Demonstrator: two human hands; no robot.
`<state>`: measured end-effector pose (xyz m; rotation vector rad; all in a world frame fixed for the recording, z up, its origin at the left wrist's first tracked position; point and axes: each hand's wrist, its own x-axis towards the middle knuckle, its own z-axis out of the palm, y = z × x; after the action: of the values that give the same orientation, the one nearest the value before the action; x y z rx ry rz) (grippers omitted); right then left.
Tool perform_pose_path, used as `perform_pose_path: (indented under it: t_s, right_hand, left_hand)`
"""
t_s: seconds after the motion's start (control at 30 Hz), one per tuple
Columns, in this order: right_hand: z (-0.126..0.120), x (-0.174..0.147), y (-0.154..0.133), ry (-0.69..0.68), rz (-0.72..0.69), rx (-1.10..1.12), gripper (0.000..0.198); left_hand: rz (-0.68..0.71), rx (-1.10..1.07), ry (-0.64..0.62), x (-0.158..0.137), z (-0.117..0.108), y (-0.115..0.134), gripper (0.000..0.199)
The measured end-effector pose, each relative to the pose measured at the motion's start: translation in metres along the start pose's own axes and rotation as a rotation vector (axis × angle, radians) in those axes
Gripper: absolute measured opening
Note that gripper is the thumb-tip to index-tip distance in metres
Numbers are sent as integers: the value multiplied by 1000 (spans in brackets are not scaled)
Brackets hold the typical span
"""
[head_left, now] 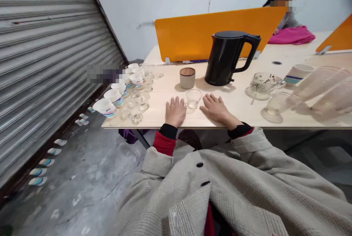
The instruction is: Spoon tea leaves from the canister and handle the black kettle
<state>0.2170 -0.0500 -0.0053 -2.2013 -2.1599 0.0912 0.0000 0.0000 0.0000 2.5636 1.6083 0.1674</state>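
My left hand point(176, 112) lies flat on the tabletop, palm down and fingers apart, with nothing in it. My right hand point(216, 108) rests palm down the same way, its fingers stretched out and angled to the left. Between the two stands a small clear plastic cup point(194, 99), upright, with what looks like a little liquid at the bottom. Just behind it is a grey cup point(187, 78) with a brown rim. A black electric kettle point(225, 60) stands farther back, its handle toward the right.
Paper cups point(105, 108) and clear cups point(136, 116) crowd the table's left end. Right of the kettle are a glass cup with dark leaves point(265, 83), a tilted paper cup point(298, 73) and stacked clear cups point(321, 85). An orange divider point(187, 37) stands behind; a person sits beyond.
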Motion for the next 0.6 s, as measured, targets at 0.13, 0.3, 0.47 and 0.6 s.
perform_pose_path:
  t_s: [0.13, 0.3, 0.47, 0.6]
  right_hand:
    - [2, 1, 1, 6, 0, 1, 75]
    - [4, 2, 2, 20, -12, -2, 75]
    - [0, 0, 1, -6, 5, 14, 75]
    - [-3, 0, 4, 57, 6, 89, 83]
  left_hand:
    - [-7, 4, -6, 1, 1, -1, 62]
    - [-10, 2, -6, 1, 1, -1, 62]
    - [-5, 4, -6, 0, -2, 1, 62]
    - [-1, 6, -6, -5, -5, 3, 61]
